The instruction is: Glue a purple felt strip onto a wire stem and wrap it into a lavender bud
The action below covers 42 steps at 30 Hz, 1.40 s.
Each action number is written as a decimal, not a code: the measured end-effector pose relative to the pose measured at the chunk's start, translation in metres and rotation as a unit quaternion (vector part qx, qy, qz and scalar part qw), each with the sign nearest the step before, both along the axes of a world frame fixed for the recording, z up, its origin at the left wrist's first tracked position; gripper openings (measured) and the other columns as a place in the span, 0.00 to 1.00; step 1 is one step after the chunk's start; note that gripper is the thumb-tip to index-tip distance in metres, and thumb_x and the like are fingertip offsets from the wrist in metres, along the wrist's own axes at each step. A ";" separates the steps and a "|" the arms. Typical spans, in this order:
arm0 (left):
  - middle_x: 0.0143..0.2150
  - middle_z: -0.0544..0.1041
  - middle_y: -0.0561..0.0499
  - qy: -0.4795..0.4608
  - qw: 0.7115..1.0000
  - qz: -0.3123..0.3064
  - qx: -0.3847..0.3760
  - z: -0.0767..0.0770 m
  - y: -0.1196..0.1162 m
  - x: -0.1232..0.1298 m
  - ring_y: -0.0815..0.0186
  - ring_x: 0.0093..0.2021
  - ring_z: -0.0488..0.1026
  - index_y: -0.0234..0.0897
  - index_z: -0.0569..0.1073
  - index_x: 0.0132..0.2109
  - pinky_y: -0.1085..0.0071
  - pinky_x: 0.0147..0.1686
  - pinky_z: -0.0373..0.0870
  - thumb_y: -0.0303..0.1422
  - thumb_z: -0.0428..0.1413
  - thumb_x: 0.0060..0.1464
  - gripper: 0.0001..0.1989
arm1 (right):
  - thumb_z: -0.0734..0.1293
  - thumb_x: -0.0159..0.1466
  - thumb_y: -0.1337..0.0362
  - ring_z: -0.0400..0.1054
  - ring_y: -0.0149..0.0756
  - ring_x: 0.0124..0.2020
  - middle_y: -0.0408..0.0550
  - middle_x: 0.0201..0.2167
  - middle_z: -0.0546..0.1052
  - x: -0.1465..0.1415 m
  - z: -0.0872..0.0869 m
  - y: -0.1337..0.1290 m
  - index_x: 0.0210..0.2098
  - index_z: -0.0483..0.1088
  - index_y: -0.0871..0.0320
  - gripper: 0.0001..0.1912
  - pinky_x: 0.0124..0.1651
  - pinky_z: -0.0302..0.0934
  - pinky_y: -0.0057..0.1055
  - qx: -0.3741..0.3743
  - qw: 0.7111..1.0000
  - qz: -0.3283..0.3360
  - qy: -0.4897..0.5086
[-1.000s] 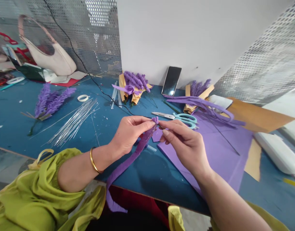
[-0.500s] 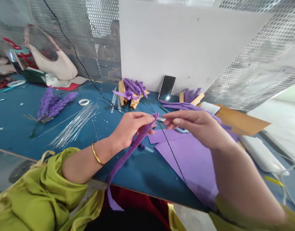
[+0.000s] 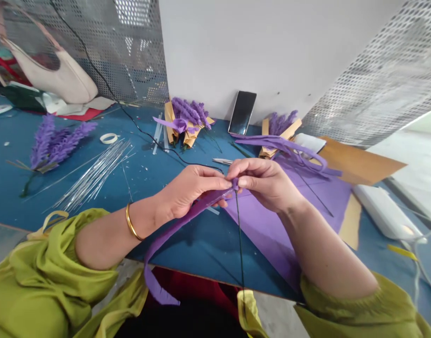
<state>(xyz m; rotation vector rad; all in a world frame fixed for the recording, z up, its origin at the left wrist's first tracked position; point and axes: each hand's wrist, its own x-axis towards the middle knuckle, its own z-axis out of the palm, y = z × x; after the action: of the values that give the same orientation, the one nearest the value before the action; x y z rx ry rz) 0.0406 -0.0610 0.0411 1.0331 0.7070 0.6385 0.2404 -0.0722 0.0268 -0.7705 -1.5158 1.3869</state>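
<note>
A long purple paper strip [image 3: 176,227] runs from my fingers down past the table's front edge, its loose end hanging over my lap. My left hand [image 3: 192,190] pinches the strip near its upper end, between thumb and forefinger. At that same end, my right hand [image 3: 268,184] has thumb and forefinger closed on the bunched purple tip. A thin dark green wire stem [image 3: 240,234] hangs down from this tip. Both hands meet above the table, and the fingers partly hide the join. Purple paper sheets [image 3: 268,239] lie below my right hand.
Scissors [image 3: 222,161] lie behind my hands. A phone [image 3: 242,112] leans against the white board. Purple flower bunches [image 3: 58,143], silver wires [image 3: 95,176], a tape roll [image 3: 109,138] and a beige bag [image 3: 56,70] are to the left. A white device [image 3: 387,213] with cables sits at right.
My right hand has closed its fingers on the strip's bunched tip, where it was apart before. The green stem has swung to hang nearly straight down. The view has shifted slightly.
</note>
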 end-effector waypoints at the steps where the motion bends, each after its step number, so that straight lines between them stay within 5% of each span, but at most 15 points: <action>1: 0.29 0.79 0.48 0.003 1.000 -0.003 0.001 0.000 -0.001 -0.001 0.69 0.26 0.74 0.33 0.82 0.29 0.72 0.30 0.74 0.30 0.65 0.48 0.04 | 0.76 0.58 0.60 0.70 0.31 0.29 0.44 0.29 0.77 0.000 -0.001 0.000 0.36 0.79 0.56 0.08 0.36 0.69 0.32 -0.005 1.000 0.013 0.000; 14: 0.30 0.80 0.45 0.050 0.994 -0.089 0.041 0.000 0.006 -0.009 0.67 0.24 0.74 0.34 0.83 0.30 0.72 0.26 0.71 0.35 0.61 0.52 0.09 | 0.75 0.60 0.57 0.67 0.30 0.26 0.43 0.26 0.73 0.000 0.000 -0.001 0.31 0.75 0.58 0.12 0.31 0.65 0.31 0.015 0.999 0.018 -0.034; 32: 0.22 0.76 0.49 0.129 0.985 -0.034 0.109 0.002 0.007 -0.008 0.68 0.23 0.71 0.36 0.79 0.22 0.71 0.27 0.67 0.30 0.60 0.48 0.09 | 0.68 0.65 0.45 0.63 0.29 0.26 0.41 0.24 0.69 -0.009 0.008 -0.009 0.30 0.68 0.58 0.21 0.31 0.58 0.29 0.083 0.976 -0.006 -0.204; 42: 0.23 0.76 0.48 0.135 0.983 -0.039 0.121 0.001 0.010 -0.010 0.68 0.24 0.71 0.35 0.79 0.24 0.71 0.26 0.66 0.32 0.59 0.49 0.09 | 0.67 0.64 0.61 0.63 0.28 0.25 0.40 0.21 0.69 -0.021 0.010 -0.018 0.27 0.68 0.58 0.11 0.30 0.55 0.28 0.051 0.954 -0.130 -0.267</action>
<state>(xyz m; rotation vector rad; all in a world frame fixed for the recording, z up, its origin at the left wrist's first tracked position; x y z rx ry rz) 0.0308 -0.0506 0.0421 1.3836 0.8329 0.5299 0.2192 -0.0904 0.0370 -1.3014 -1.7945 0.9351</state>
